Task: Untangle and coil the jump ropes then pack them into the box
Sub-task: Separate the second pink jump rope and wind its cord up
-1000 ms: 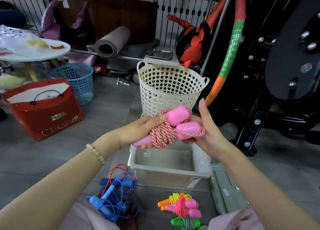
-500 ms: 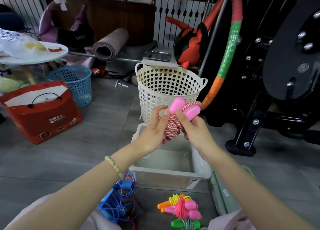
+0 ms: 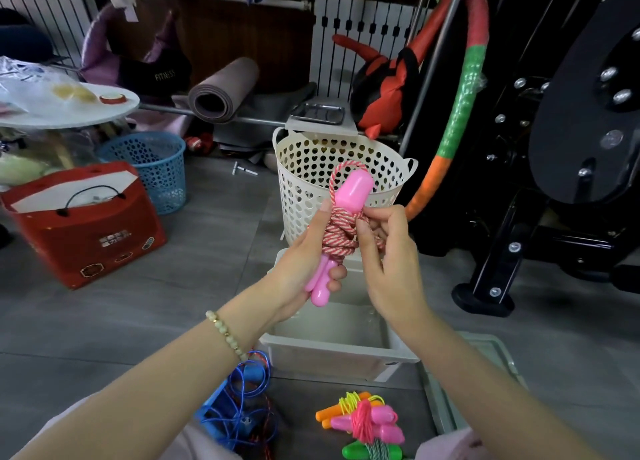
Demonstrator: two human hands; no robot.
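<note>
While the left hand (image 3: 304,262) was clamped around the pink rope (image 3: 341,231), handles and coils together, the right hand (image 3: 388,255) had its fingertips (image 3: 362,229) pinched on the wraps near the top. My guess is that the left was just the anchor, keeping the two handles side by side so the bundle couldn't spring apart, and the right was cinching or tucking the last turn. One small loop poked up past the upper handle end, so the tail didn't look locked in yet.

Pose-wise, both forearms came in from the bottom and met in the middle. The left palm faced inward with the thumb up along the coils, and the lower handle ends stuck out below its fingers. The right wrist was bent in, its other fingers loosely curled.

The bundle was held in the air right above the box (image 3: 332,357), which looked empty as far as I could see. That made sense, since it would be a short drop once tied. On the floor nearer the person, the tied ropes (image 3: 363,421) sat in a little pile. The blue tangle (image 3: 242,400), partly under the left arm, still needed sorting. The white basket (image 3: 311,158) stood just behind the box.
</note>
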